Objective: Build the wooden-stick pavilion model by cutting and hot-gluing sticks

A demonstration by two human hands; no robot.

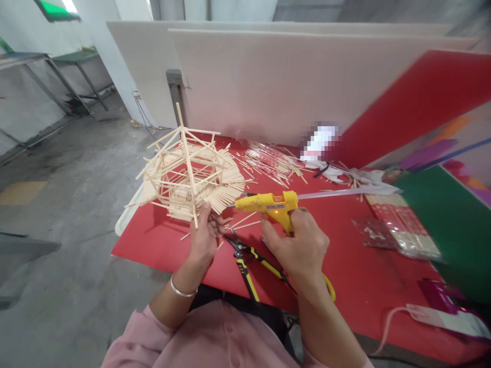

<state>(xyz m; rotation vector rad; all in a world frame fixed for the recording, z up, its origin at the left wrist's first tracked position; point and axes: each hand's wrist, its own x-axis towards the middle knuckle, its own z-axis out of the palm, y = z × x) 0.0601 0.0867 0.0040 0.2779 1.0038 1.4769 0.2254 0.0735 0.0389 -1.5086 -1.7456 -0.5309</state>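
Observation:
A roofed frame model built of thin wooden sticks (186, 163) stands at the left of the red table board, with a fan of sticks along its near right side. My left hand (205, 232) grips the model's lower front edge, thumb up beside a stick post; some fingertips are hidden. My right hand (301, 240) is wrapped round the handle of a yellow hot glue gun (264, 203). Its nozzle points left, at the fanned sticks; whether it touches them I cannot tell. A clear glue stick (333, 192) juts from its back. Below lie black-and-yellow pliers (242, 253), jaws toward the model.
Loose sticks and a clear plastic bag of sticks (270, 161) lie behind the glue gun. Packaged sticks (408, 225) rest at the right near a green board (448, 220). A white power strip (447, 319) sits at the front right. Pale panels (307, 87) stand behind the table.

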